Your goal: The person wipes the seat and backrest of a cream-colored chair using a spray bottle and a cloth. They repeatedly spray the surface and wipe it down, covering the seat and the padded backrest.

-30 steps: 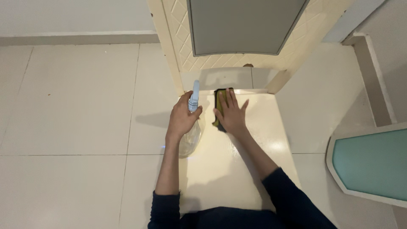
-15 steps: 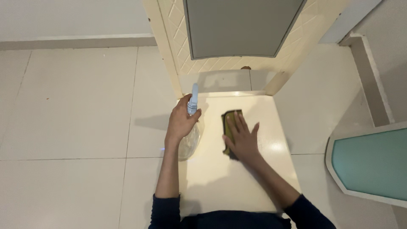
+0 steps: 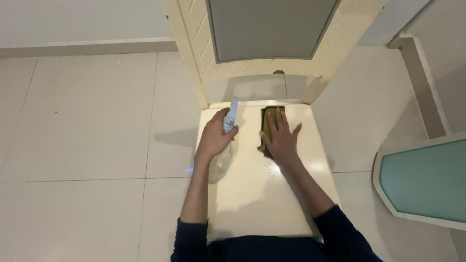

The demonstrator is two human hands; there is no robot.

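My left hand (image 3: 214, 137) grips the neck of a clear spray bottle (image 3: 222, 157) with a pale blue nozzle (image 3: 231, 112), held over the left side of a cream chair seat (image 3: 262, 194). My right hand (image 3: 280, 137) lies flat, fingers spread, pressing a yellow-green sponge with a dark underside (image 3: 267, 121) onto the far part of the seat, near the backrest. The two hands are a short way apart.
The cream chair backrest (image 3: 272, 34) with a grey panel stands at the top. Pale floor tiles (image 3: 82, 121) spread to the left. A second piece of furniture with a teal panel (image 3: 424, 182) is at the right edge. A low step runs along the upper right.
My right hand slid the sponge back toward the backrest after pulling it toward me half a second ago. My left hand with the bottle shifted slightly right.
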